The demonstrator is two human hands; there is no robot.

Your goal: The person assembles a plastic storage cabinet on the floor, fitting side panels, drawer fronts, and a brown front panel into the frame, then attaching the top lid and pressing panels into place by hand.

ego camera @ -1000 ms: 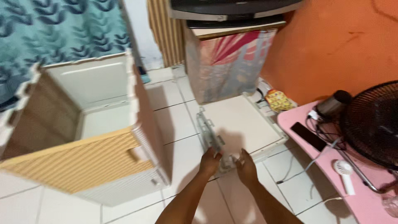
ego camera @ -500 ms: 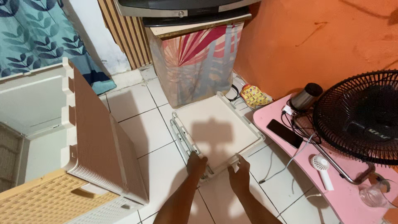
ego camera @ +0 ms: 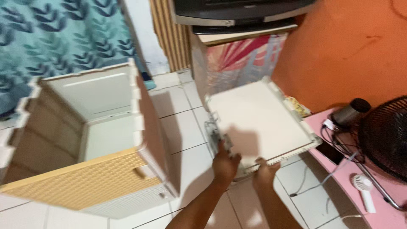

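A flat cream plastic panel (ego camera: 260, 118) with a raised rim and grey clips along its left edge is lifted off the tiled floor, tilted. My left hand (ego camera: 225, 163) grips its near left corner by the clips. My right hand (ego camera: 263, 174) holds the near edge just to the right. To the left stands an open plastic cabinet box (ego camera: 91, 140) with cream walls and a tan woven-pattern front, its inside bare.
A pink low table (ego camera: 373, 199) at the right carries a black fan (ego camera: 386, 138), a hair dryer (ego camera: 349, 112), a small white hand fan (ego camera: 364, 193) and cables. Behind are a cloth-covered stand (ego camera: 237, 59) under a television, an orange wall and a teal leaf-pattern curtain (ego camera: 55, 38).
The panel lay flat on the floor with both hands at its near edge; now it is raised and tilted. The view has swung back to the left, showing more of the cabinet.
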